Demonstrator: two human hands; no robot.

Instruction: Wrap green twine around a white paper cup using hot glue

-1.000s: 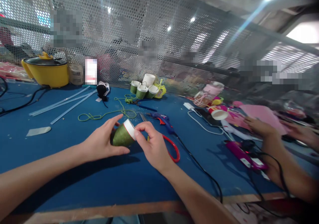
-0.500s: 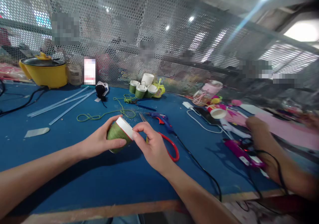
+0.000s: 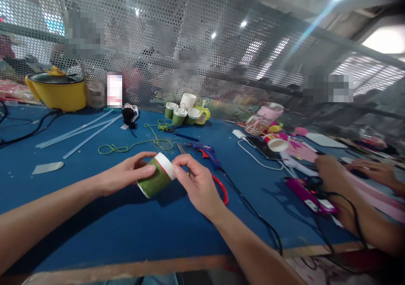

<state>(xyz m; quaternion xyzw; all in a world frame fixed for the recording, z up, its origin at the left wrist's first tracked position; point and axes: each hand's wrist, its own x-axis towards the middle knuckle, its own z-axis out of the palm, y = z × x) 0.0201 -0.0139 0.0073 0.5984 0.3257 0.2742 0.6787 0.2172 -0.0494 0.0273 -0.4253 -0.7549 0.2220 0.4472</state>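
Observation:
A paper cup (image 3: 155,178) wrapped in green yarn, with a white band and a thin red line at its rim, is tilted above the blue table. My left hand (image 3: 134,173) grips its wrapped side, thumb across the front. Fingers of my right hand (image 3: 198,183) pinch the white rim. Scissors with a red handle (image 3: 221,188) lie partly hidden behind my right hand. Beyond the cup, loose green yarn (image 3: 126,148) curls over the table, and a blue glue gun (image 3: 209,154) rests to its right.
Several green-wrapped cups (image 3: 179,116) stand at the mesh wall. Clear glue sticks (image 3: 76,128) and a yellow electric pot (image 3: 58,91) are on the left. At right are a purple power strip (image 3: 308,196), cables and a co-worker's arm (image 3: 341,192).
The cup has turned and shifted slightly right in my hands; my left thumb sits higher on it. At right, the co-worker's second hand has come into view over the pink sheet.

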